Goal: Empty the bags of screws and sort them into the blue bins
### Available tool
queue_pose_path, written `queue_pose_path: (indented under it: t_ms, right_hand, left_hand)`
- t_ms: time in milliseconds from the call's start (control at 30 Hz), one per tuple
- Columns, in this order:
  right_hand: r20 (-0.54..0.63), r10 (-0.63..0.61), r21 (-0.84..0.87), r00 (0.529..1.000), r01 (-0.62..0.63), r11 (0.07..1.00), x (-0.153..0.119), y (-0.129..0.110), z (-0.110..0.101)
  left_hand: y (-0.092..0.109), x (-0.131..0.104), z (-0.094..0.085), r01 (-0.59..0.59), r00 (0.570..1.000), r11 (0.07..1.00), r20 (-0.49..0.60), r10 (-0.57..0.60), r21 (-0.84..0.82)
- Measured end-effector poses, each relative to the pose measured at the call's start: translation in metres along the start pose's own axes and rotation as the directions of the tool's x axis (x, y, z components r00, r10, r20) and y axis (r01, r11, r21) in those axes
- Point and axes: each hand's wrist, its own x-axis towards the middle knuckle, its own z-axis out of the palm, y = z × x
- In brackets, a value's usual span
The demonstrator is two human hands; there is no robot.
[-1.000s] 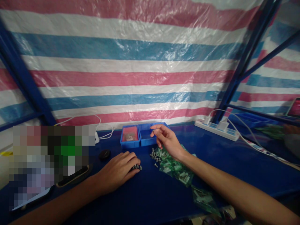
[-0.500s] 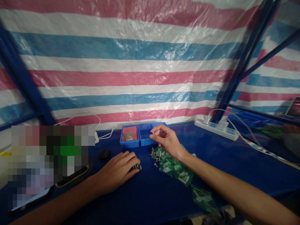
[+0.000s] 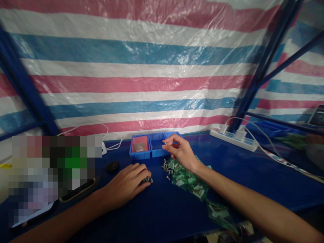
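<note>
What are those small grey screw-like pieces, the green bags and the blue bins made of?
Small grey screw-like pieces: probably metal with a dull sheen, judging by their grey colour, though they're too small to be sure.
Green bags: likely thin, glossy plastic film; pale contents show through.
Blue bins: apparently smooth moulded plastic, given the even colour and straight walls.

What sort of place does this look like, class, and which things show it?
Probably a makeshift workshop bench: blue bins stand towards the back of the table, green packets and loose screw-like parts lie nearer, and striped plastic sheeting hangs behind.
</note>
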Motion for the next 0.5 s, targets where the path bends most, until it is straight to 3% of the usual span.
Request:
queue_pose_path:
  t_ms: [500]
  right_hand:
    - [0.031,0.014,-0.026,0.999,-0.013,1.000,0.0019,0.0017,-0.0014]
  left_hand:
    - [0.0000,-0.0012,0.0002,-0.007,1.000,1.000,0.001,0.007,-0.005]
